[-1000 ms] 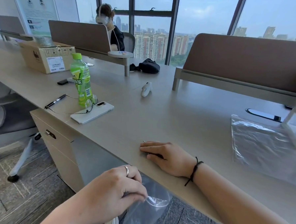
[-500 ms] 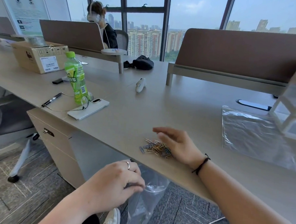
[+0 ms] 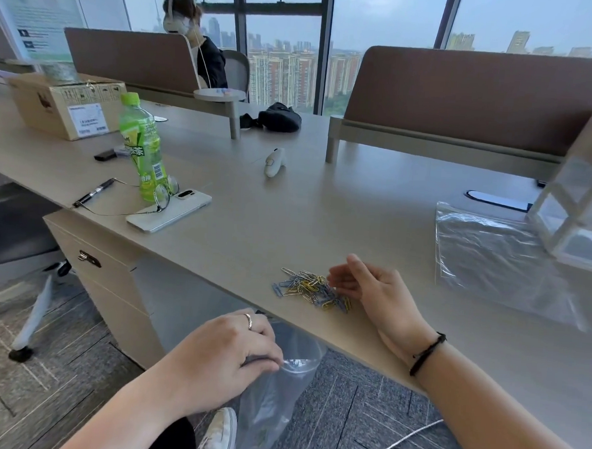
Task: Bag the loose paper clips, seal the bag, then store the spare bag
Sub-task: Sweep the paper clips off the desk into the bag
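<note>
The task looks barely begun. The paper clips (image 3: 313, 289), a loose heap of silver, blue and yellow ones, lie on the desk (image 3: 288, 220) in the lower middle of the frame, close to its near edge. None can be made out inside the open bag (image 3: 272, 394), though its clear film is crumpled and too blurred to be sure.

The left hand (image 3: 225, 361), low in the frame and below the desk edge, pinches the rim of that bag, its fingers (image 3: 263, 358) curled tight on the plastic so the mouth gapes just under the edge, roughly beneath the heap. The bag hangs down from there toward the floor.

The right hand (image 3: 376, 293) rests on the desk just right of the heap, palm turned toward it, fingers (image 3: 345, 278) apart and loosely bent, holding nothing. The fingertips reach the right end of the heap; whether they touch the clips I cannot tell. By this pose the step in hand seems to be sweeping the clips off the edge into the waiting mouth.

The spare bag (image 3: 491, 262) lies flat on the desk at the right of the frame, well apart from the clips, its far corner beside a white drawer unit (image 3: 576, 218). That unit may be where it is meant to go, but nothing here settles that.

So all 3 parts appear still to be done: bagging the clips, sealing the bag, and storing the spare one.
</note>
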{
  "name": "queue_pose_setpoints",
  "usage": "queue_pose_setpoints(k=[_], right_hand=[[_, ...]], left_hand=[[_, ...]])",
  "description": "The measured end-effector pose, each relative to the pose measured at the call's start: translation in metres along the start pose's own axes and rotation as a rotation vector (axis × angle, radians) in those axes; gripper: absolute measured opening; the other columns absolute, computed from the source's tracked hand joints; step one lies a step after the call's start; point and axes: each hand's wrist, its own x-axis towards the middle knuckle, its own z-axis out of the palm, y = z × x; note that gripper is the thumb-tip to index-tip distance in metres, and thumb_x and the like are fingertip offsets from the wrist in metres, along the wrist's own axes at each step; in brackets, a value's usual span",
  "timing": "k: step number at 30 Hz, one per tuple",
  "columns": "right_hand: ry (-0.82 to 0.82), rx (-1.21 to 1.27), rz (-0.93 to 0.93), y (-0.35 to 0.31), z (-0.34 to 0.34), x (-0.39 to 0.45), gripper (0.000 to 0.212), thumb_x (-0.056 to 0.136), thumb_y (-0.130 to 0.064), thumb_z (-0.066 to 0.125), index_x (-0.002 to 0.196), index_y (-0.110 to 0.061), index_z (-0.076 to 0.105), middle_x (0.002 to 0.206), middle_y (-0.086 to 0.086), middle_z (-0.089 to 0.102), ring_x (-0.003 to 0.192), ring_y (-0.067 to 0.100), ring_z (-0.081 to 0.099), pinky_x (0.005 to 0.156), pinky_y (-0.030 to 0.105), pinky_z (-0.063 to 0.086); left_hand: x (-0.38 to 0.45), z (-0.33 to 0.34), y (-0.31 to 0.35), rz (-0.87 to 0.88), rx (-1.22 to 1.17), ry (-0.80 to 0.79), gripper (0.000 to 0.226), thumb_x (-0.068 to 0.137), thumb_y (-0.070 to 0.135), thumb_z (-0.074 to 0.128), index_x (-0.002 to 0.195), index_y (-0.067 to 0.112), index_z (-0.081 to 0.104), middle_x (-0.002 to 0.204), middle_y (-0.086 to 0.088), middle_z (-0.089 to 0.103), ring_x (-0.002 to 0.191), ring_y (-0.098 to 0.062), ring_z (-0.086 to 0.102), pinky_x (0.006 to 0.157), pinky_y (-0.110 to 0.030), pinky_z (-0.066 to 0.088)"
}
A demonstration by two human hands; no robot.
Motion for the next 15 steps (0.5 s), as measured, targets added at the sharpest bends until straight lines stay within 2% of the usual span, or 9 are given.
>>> queue_pose_setpoints(k=[2, 8, 15], right_hand=[[-0.009, 0.035, 0.021, 0.000, 0.002, -0.005, 0.040, 0.102, -0.030, 0.048, 0.090, -0.003, 0.074, 0.090, 0.018, 0.076, 0.090, 0.028, 0.073, 0.087, 0.038, 0.057], [0.099, -0.044, -0.001, -0.001, -0.005, -0.009, 0.046, 0.101, -0.039, 0.048, 0.083, -0.007, 0.075, 0.079, 0.013, 0.077, 0.082, 0.030, 0.074, 0.085, 0.045, 0.059], [-0.040, 0.054, 0.058, -0.005, 0.000, -0.023, 0.045, 0.101, -0.037, 0.047, 0.084, -0.005, 0.075, 0.084, 0.018, 0.076, 0.081, 0.027, 0.071, 0.089, 0.045, 0.056]], left_hand=[[0.001, 0.002, 0.001, 0.007, -0.002, 0.003, 0.012, 0.088, 0.040, 0.064, 0.094, 0.036, 0.073, 0.089, 0.021, 0.061, 0.090, 0.008, 0.052, 0.076, -0.015, 0.044], [0.006, 0.011, 0.010, 0.035, -0.007, -0.018, 0.013, 0.089, 0.040, 0.064, 0.098, 0.038, 0.073, 0.090, 0.020, 0.060, 0.089, 0.004, 0.054, 0.075, -0.015, 0.043], [0.013, 0.015, 0.012, 0.045, -0.036, -0.020, 0.013, 0.090, 0.039, 0.064, 0.098, 0.039, 0.073, 0.090, 0.021, 0.058, 0.088, 0.004, 0.053, 0.074, -0.019, 0.046]])
